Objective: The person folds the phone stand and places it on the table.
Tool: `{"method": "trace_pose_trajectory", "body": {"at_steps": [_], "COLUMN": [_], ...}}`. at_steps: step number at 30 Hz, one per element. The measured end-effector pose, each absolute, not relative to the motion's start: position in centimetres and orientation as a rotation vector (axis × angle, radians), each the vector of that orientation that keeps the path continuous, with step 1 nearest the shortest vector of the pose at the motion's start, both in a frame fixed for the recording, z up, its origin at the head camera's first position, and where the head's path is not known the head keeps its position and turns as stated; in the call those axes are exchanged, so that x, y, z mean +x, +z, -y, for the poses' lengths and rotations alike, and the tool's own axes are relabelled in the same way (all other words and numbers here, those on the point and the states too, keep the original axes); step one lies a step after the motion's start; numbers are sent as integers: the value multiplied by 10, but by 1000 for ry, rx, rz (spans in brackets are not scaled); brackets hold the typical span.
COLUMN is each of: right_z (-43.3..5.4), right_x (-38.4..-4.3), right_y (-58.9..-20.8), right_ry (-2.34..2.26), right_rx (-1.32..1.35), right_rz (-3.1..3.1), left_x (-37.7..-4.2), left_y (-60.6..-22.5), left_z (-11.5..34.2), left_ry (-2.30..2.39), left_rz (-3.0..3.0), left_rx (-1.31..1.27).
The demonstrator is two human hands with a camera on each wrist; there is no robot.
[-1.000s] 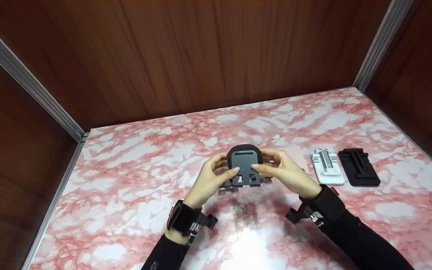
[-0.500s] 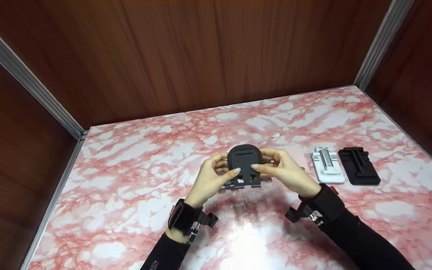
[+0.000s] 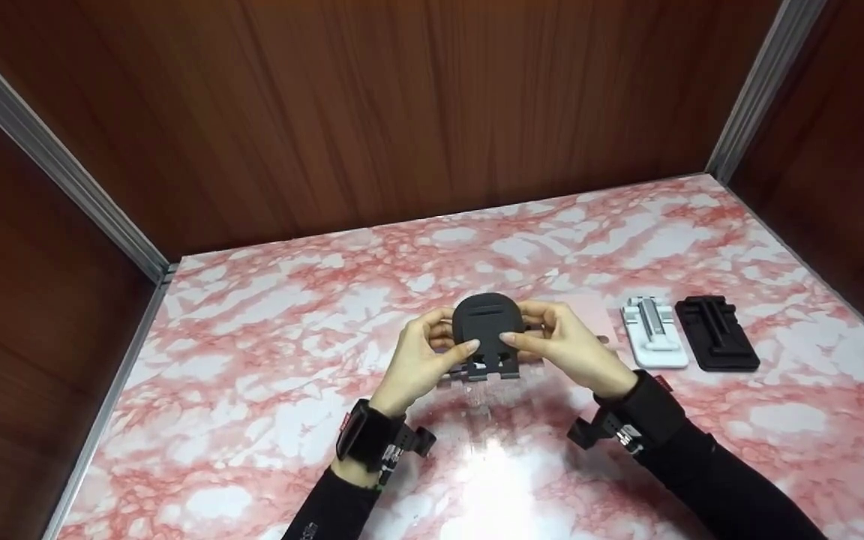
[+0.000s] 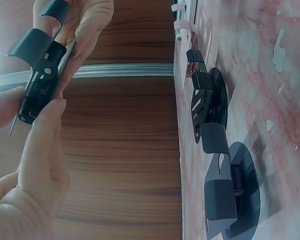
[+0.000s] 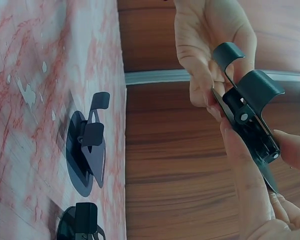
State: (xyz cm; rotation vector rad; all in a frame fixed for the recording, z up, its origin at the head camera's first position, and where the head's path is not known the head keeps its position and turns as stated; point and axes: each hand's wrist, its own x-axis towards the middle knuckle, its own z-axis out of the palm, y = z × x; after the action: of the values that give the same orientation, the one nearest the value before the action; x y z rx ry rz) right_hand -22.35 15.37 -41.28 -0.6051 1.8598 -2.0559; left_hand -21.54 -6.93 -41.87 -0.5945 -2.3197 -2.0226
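Both hands hold a dark folding phone stand [image 3: 488, 322] above the table, its rounded plate facing the head camera. My left hand [image 3: 418, 360] pinches its left edge, thumb on the face and fingers behind. On the opposite edge my right hand [image 3: 574, 346] grips it in the same manner. Two curved hooks and a hinge [image 5: 244, 116] show from the side in the right wrist view. Beyond the hands stand a black phone stand [image 4: 205, 95] and a dark grey phone stand [image 4: 222, 187], mostly hidden in the head view.
A white folded stand [image 3: 655, 334] and a black folded stand [image 3: 718, 334] lie at the right on the marbled table [image 3: 252, 420]. Pink parts [image 4: 181, 22] show farther along in the left wrist view. Wooden panels [image 3: 432, 112] enclose the back and sides.
The held phone stand has tilted, its face turning from light grey to dark and its lower end dropping slightly in the head view. Both hands keep their grip and have barely shifted.
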Motion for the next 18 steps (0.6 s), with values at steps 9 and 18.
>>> {"method": "trace_pose_trajectory", "body": {"at_steps": [9,18], "right_z": [-154,-158], "right_x": [-223,-221], "right_y": [-413,-409], "right_ry": [-2042,-1802], "right_rx": [-601,-741], "right_rz": [-1878,-2230], "left_x": [-214,-215], "left_y": [-419,-417], "left_z": [69,71], "left_ry": [-2028,-2134], "left_rz": [2342,2309], "left_rx": [-561,-563]}}
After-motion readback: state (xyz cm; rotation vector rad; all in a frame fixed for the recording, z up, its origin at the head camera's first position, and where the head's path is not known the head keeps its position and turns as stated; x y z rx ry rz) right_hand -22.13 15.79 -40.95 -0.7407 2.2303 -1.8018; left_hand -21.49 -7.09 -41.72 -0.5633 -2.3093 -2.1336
